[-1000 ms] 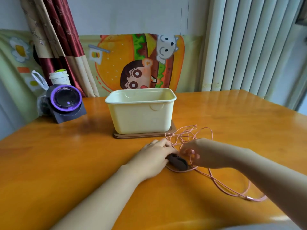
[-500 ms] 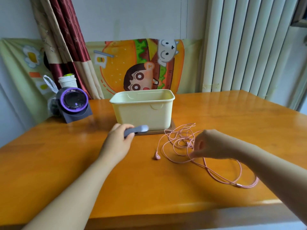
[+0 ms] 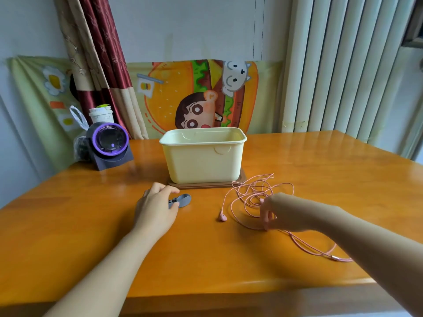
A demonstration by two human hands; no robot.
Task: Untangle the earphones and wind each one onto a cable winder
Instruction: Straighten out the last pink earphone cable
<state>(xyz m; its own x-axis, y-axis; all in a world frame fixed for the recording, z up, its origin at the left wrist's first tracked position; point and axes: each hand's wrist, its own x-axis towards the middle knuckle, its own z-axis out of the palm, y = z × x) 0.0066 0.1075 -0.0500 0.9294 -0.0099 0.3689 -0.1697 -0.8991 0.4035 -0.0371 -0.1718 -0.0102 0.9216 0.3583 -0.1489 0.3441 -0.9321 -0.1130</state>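
Starting at the bench's (image 3: 206,259) far left corner, we pass a purple-ringed fan (image 3: 107,143) and reach our left hand (image 3: 158,209) near the middle. Its thumb and curled fingers pinch one end of the grey cable winder (image 3: 183,200), which lies flat just in front of the yellow box (image 3: 203,161). Further right the pink earphones (image 3: 254,191) sprawl in a loose tangle, one earbud (image 3: 222,217) free at its left and the plug (image 3: 335,258) trailing toward the near right corner. Our right hand (image 3: 274,213) curls its fingers down, nipping a strand at the tangle's near side. We judge the cord light, limp and quick to snag. It is better taken by the earbud or plug and eased loop by loop than tugged mid-run.
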